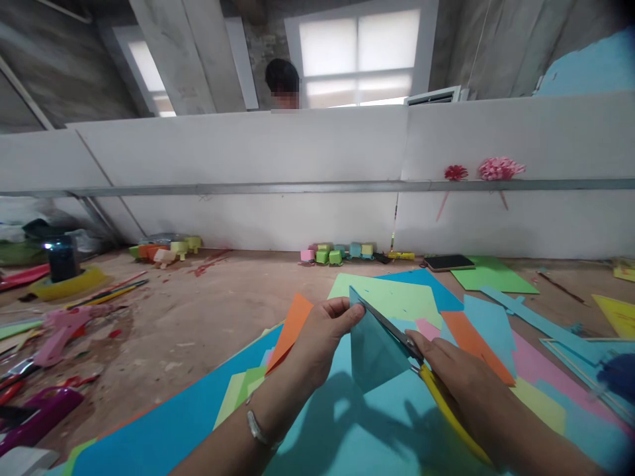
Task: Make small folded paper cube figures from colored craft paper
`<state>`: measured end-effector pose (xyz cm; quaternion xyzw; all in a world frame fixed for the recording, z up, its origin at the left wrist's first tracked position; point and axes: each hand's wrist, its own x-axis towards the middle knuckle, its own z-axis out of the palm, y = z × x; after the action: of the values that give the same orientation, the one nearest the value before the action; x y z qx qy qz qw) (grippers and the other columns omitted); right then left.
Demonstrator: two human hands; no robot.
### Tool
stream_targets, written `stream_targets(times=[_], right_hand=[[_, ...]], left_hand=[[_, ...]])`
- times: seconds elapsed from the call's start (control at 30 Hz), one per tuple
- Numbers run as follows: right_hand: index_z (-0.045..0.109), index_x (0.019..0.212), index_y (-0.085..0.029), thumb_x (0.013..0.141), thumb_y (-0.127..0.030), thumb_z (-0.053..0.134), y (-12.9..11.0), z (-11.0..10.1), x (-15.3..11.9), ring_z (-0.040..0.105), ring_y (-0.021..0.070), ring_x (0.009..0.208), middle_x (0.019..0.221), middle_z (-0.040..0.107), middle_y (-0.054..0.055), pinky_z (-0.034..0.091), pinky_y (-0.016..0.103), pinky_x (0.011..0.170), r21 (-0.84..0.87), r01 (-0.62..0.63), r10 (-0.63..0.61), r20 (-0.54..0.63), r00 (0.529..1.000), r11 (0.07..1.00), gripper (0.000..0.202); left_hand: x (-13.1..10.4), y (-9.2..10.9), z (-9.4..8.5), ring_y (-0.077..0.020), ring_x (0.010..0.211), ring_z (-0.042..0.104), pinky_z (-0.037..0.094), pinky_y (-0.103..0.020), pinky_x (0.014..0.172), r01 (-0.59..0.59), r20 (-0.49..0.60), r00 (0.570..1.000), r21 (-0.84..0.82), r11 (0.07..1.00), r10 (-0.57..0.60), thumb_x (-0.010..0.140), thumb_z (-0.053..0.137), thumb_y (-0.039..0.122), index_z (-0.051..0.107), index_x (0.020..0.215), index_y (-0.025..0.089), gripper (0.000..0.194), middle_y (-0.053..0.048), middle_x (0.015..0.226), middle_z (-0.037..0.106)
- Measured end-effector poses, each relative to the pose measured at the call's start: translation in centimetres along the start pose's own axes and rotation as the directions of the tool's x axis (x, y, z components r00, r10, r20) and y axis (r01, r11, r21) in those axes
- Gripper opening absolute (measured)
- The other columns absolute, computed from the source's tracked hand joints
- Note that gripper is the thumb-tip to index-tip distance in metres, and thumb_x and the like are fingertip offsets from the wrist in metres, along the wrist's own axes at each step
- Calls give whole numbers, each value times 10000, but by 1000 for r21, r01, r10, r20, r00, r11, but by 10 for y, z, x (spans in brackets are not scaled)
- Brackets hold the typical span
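Between thumb and fingers, my left hand [325, 337] pinches the top of a blue-green sheet of paper [374, 354], holding it raised above the pile. My right hand [461, 373] grips a pair of scissors [446, 413] with yellow handles. Their dark blades lie along the paper's slanted upper edge, with the tips close to my left fingertips. Whether the blades are fully closed is hard to tell. Below both hands spreads light blue paper [322, 430], with shadows of the hands on it. A folded orange paper piece [292, 327] stands beside my left wrist.
Coloured sheets cover the table around my hands, including a green sheet [496, 274] near a phone [449, 263]. Pink glue gun [64, 330] and yellow tape roll [69, 283] lie left. Small coloured blocks [335, 254] line the white partition [248, 218]. A person [282, 79] is behind it.
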<state>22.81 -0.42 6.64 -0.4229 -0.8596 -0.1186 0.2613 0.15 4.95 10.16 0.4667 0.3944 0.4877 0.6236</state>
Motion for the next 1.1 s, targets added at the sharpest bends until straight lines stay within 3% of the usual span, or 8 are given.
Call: stream_targets(times=[0.3, 0.6, 1.1], right_hand=[[446, 1297, -55, 882, -60, 326, -6, -5, 3, 592, 171, 506, 693, 604, 41, 438, 246, 432, -161, 64, -71, -37, 997, 985, 432], [532, 1241, -73, 931, -111, 347, -5, -1, 2, 598, 159, 505, 650, 632, 32, 406, 243, 443, -137, 42, -60, -125, 990, 990, 363], [585, 1177, -66, 930, -119, 372, -4, 0, 0, 629, 176, 515, 648, 655, 44, 439, 253, 454, -81, 42, -50, -100, 994, 996, 330]], left_hand=[[0, 0, 3, -110, 640, 491, 391, -254, 689, 35, -1, 999, -64, 997, -35, 488, 902, 524, 697, 658, 142, 465, 6, 635, 601], [2, -2, 2, -96, 600, 465, 358, -249, 654, 79, -43, 996, -106, 991, -84, 445, 926, 477, 721, 676, 147, 452, 12, 627, 608], [1, -1, 2, -104, 603, 489, 358, -253, 647, 149, -49, 986, -140, 979, -157, 388, 947, 461, 706, 653, 139, 482, 7, 618, 611]])
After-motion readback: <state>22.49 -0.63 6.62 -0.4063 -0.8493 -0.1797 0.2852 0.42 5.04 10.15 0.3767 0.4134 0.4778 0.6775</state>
